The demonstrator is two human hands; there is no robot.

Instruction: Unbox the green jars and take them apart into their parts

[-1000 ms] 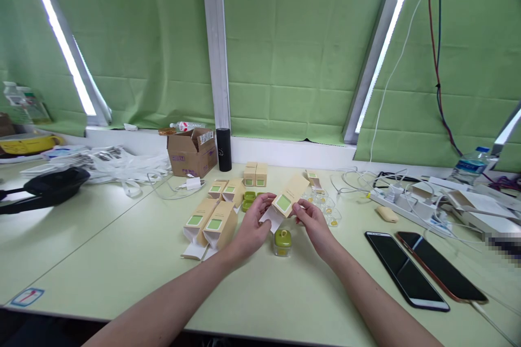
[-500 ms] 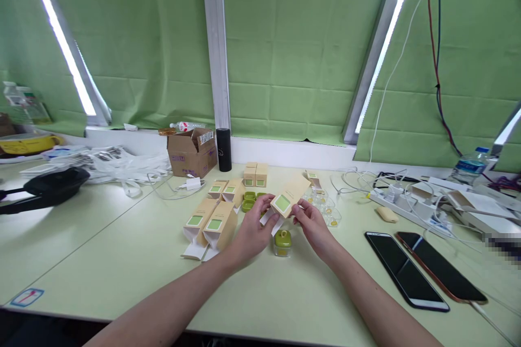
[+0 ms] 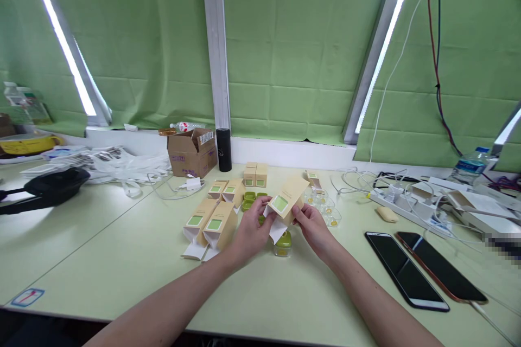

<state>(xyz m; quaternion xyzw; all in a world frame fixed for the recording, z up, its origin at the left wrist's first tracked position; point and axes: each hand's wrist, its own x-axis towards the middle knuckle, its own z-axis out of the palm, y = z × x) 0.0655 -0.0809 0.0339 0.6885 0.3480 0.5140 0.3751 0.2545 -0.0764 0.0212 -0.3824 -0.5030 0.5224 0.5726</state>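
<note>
A small kraft box (image 3: 287,198) with a green square window is held tilted above the table, its white flap hanging open at the lower end. My left hand (image 3: 254,230) grips its left side near the flap, and my right hand (image 3: 311,223) pinches its right side. Just beneath the box stands a small clear container with a green lid (image 3: 283,244), its top partly covered by the flap. Several open kraft boxes (image 3: 220,225) lie to the left. Green lids (image 3: 247,204) sit behind my left hand, and clear containers (image 3: 332,217) beyond my right hand.
Two closed kraft boxes (image 3: 255,174) stand at the back near a black cylinder (image 3: 223,149) and a cardboard carton (image 3: 191,152). On the right are two phones (image 3: 407,271), a power strip (image 3: 423,217) with cables, and a beige case (image 3: 386,214). A black item (image 3: 57,187) lies far left.
The held box has turned slightly, and its white flap now hangs lower, over part of the green lid. My fingers have shifted a little around the box.
</note>
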